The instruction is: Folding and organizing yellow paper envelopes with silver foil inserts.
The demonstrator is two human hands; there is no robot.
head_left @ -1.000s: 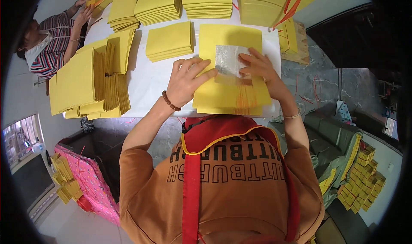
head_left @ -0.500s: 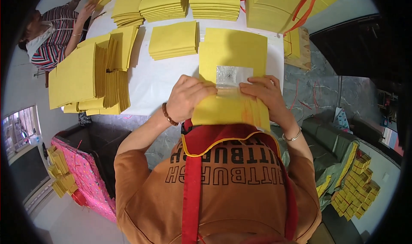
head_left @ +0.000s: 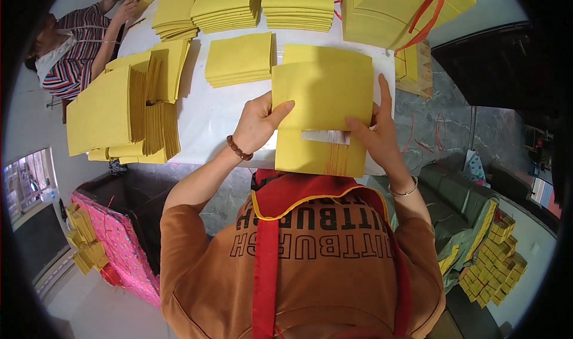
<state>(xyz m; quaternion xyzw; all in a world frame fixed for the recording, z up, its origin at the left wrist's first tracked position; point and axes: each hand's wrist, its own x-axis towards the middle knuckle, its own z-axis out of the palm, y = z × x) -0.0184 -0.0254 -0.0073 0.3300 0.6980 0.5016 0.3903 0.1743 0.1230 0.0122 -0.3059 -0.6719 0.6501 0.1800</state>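
Observation:
Right in front of me, a yellow paper bundle (head_left: 322, 91) is held between my two hands. My left hand (head_left: 258, 123) grips its left side, thumb on top and fingers hidden beneath. On the right edge, my right hand (head_left: 381, 133) presses its thumb on top; the index finger points up along the side and the other fingers are mostly hidden. Below the held bundle lies more yellow paper (head_left: 295, 154) with reddish streaks near its front edge. A silvery-white patch (head_left: 325, 136) on that paper is partly covered by the held bundle.
A smaller yellow stack (head_left: 239, 58) lies left of the bundle on the white table (head_left: 206, 121). Leaning stacks (head_left: 101, 109) stand at left, more piles (head_left: 230, 8) behind. Large yellow bundles with red ties (head_left: 382, 11) sit back right. A co-worker (head_left: 83, 46) works far left.
My hands have come off the silvery patch to the sides of the paper. A yellow bundle is now held over part of the patch, which showed more fully before.

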